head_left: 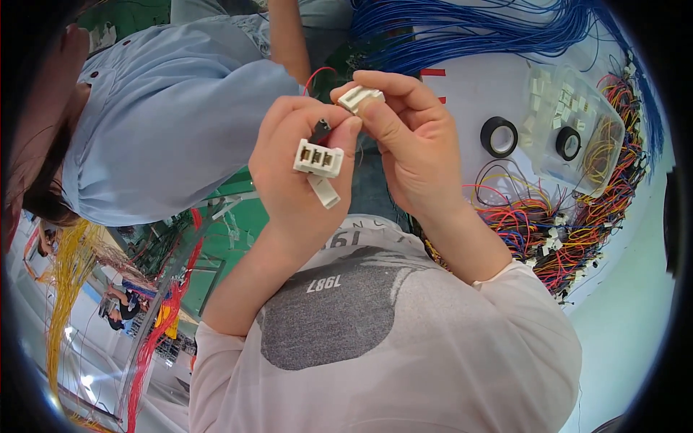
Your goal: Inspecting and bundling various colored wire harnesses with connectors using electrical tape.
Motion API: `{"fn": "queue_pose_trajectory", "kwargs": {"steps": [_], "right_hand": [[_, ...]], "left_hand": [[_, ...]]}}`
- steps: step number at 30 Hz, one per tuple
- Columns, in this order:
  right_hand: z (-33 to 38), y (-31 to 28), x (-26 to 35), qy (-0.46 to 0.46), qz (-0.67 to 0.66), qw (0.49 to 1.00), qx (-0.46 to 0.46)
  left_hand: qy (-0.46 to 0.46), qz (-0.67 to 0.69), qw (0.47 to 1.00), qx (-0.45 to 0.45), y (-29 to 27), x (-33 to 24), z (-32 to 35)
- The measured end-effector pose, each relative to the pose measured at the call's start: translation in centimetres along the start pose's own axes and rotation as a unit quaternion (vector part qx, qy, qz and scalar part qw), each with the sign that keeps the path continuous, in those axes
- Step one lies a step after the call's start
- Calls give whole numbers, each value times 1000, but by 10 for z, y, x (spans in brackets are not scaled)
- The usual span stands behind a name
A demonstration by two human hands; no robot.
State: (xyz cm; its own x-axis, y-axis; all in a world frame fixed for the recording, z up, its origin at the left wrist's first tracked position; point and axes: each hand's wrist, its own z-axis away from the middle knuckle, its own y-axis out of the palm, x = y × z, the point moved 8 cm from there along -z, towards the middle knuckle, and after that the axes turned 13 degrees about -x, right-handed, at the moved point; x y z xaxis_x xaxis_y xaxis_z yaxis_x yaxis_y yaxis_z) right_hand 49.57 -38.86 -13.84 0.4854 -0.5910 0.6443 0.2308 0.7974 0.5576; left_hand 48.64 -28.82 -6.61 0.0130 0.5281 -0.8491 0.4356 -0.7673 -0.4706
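My left hand (299,169) grips a white plastic connector housing (317,157) with metal terminals showing in its open face; a second white piece (325,192) hangs just below it. My right hand (411,141) pinches a smaller white connector (359,97) between thumb and forefinger, just above and to the right of the first one. Both hands are raised close together in front of my chest. A thin red wire (316,74) loops up behind the fingers of my left hand; where it ends is hidden.
On the white bench lie two black tape rolls (499,136) (568,143), a clear plastic box (570,119) of white connectors, tangled coloured wires (570,224) and blue wires (469,29). A person in a light blue shirt (166,115) stands at left. Yellow and red wire bundles (68,289) hang lower left.
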Motion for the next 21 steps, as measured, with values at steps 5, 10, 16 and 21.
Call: {"fn": "queue_pose_trajectory", "kwargs": {"steps": [5, 10, 16, 21], "right_hand": [[-2, -5, -3, 16, 4, 1000, 1], [-3, -13, -6, 23, 27, 999, -16], [-4, -12, 6, 1, -4, 1000, -25], [4, -3, 20, -111, 55, 992, 0]], "left_hand": [[5, 1, 1000, 11, 4, 9, 1], [-9, 4, 1000, 27, 7, 12, 6], [-274, 67, 956, 82, 12, 36, 20], [-113, 57, 991, 45, 10, 16, 9]]}}
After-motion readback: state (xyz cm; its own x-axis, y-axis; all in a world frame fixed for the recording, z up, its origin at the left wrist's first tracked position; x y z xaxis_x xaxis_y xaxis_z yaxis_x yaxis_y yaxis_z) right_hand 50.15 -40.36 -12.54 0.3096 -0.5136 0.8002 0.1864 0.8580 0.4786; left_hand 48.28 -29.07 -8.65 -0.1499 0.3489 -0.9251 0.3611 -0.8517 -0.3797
